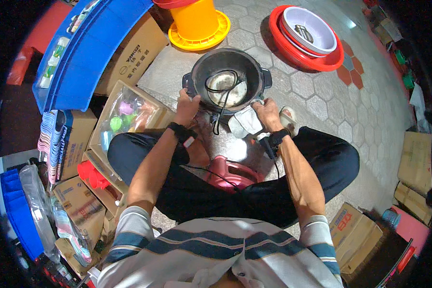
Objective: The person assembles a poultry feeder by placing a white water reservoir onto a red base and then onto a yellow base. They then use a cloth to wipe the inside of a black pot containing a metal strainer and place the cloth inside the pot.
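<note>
A round black pot (202, 72), which looks like an electric cooker's body, stands on the floor in front of me. Its inside bottom is pale and stained, and a black cord (229, 90) lies looped in it, trailing over the near rim. My left hand (186, 106) grips the pot's left side by the handle, thumb toward the rim. In my right hand (268, 114) is a white cloth (246, 121), bunched under the fingers and hanging at the pot's near right edge. The far-right handle of the pot is free.
A pink plastic stool (233, 175) is between my legs. Beyond the pot stand a yellow feeder-like container (197, 24) and a red basin (329, 62) holding white basins (317, 29). Left are a blue bin (89, 62) and an open carton (151, 103); cartons (355, 230) also stand right.
</note>
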{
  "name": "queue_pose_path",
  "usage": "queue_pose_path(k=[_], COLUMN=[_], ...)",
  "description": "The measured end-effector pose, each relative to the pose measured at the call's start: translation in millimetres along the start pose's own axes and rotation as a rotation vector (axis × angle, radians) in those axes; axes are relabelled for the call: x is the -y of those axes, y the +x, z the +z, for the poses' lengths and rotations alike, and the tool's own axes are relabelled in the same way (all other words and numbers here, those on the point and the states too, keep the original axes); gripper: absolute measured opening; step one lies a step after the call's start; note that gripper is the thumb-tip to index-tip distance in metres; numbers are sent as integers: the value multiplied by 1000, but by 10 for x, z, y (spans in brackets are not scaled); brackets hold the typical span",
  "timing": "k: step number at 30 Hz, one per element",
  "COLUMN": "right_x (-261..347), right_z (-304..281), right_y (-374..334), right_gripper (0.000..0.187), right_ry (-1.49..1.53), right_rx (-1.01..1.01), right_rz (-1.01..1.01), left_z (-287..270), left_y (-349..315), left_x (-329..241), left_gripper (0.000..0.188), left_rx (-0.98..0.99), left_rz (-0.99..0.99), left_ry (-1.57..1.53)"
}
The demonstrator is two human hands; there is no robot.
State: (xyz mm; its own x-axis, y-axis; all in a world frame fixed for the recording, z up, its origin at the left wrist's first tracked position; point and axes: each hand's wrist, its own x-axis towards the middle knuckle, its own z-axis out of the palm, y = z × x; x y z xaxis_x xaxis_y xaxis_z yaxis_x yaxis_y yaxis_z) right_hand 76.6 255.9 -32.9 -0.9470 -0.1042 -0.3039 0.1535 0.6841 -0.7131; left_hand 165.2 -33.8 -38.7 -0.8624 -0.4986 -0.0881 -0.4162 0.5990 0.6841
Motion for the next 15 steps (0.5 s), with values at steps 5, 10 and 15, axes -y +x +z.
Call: queue_pose_path(k=[5,10,15], right_x=[126,260,214], right_z=[48,140,184], right_y=[2,-299,-369], right_gripper=[46,29,23], right_ry=[-123,-278,-193], right_rx=[-55,-133,-105], right_rz=[-31,-252,-291], left_z=[28,26,58], left_y=[-156,-102,6], left_x=[-265,-208,22], left_gripper=[67,41,33], left_rx=[106,207,381], left_rz=[-323,-450,-502], left_ry=[-579,-818,-843])
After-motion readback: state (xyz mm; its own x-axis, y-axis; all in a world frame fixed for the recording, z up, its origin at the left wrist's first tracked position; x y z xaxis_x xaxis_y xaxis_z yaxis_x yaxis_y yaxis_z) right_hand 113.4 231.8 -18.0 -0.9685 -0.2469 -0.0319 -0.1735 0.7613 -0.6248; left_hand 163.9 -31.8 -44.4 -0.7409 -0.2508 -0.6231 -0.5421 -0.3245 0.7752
